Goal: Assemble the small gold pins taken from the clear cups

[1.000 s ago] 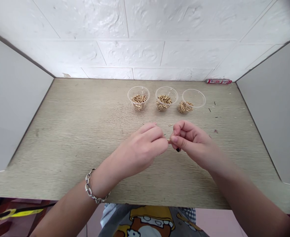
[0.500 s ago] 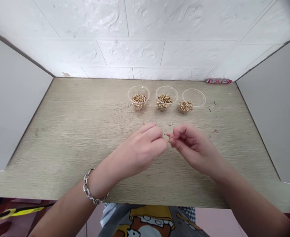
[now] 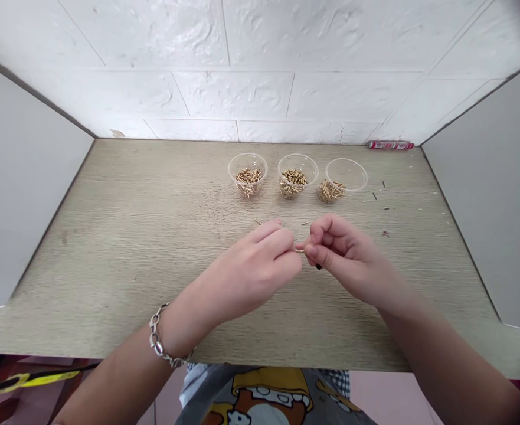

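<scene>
Above the middle of the table, my left hand (image 3: pixel 264 260) is closed, its fingertips hidden behind the knuckles. My right hand (image 3: pixel 343 251) faces it, thumb and forefinger pinched on a thin gold-coloured metal pin (image 3: pixel 300 251). The pin spans the small gap between the hands; its left end disappears at my left fingers. A small black spot (image 3: pixel 319 267) shows under my right thumb; I cannot make out what it is. Behind the hands stand a left cup (image 3: pixel 248 175), a middle cup (image 3: pixel 298 177) and a right cup (image 3: pixel 346 175), all clear plastic, holding many small gold-coloured metal pieces.
A loose gold piece (image 3: pixel 305 223) lies beyond my hands, and another (image 3: pixel 257 222) near my left knuckles. Several dark slivers (image 3: pixel 374 196) are scattered right of the cups. A pink-red tube (image 3: pixel 390 145) lies against the white wall (image 3: pixel 264 94). Grey panels (image 3: pixel 485 195) close both sides.
My right hand has shifted and turned slightly, and more of the gold pin shows between the hands. The black spot under my right thumb has come into sight. The cups stay put.
</scene>
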A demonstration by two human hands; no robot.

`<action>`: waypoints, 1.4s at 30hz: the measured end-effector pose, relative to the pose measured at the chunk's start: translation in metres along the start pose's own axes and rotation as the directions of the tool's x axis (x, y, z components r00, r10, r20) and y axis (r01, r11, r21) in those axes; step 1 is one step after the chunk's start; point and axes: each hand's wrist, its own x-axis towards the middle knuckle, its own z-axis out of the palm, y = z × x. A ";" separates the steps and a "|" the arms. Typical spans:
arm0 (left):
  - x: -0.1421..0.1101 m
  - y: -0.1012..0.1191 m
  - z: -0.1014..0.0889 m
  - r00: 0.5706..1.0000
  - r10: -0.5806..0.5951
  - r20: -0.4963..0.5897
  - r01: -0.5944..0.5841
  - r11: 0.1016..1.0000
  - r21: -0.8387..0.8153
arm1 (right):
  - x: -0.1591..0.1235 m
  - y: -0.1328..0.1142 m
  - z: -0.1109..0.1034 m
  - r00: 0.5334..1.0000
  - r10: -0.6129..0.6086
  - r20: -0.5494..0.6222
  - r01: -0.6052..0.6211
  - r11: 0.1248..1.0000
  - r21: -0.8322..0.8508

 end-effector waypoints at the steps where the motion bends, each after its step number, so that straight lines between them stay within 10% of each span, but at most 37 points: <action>1: 0.001 0.001 0.000 1.000 0.007 -0.002 -0.007 1.000 0.016 | 0.000 0.000 0.000 1.000 0.006 0.001 -0.006 1.000 0.010; 14: 0.002 0.003 0.000 0.999 0.046 -0.019 -0.043 0.992 0.122 | -0.004 0.006 0.003 0.995 -0.083 -0.062 0.075 0.989 -0.127; 32: 0.002 0.000 0.005 0.996 -0.087 0.004 0.083 0.939 -0.333 | -0.008 0.012 0.003 0.878 -0.478 -0.008 0.366 0.682 -0.633; 42: 0.000 -0.027 0.007 0.929 -0.369 -0.014 0.363 0.918 -0.160 | -0.001 0.018 -0.002 0.902 -0.325 -0.284 0.171 0.873 -0.457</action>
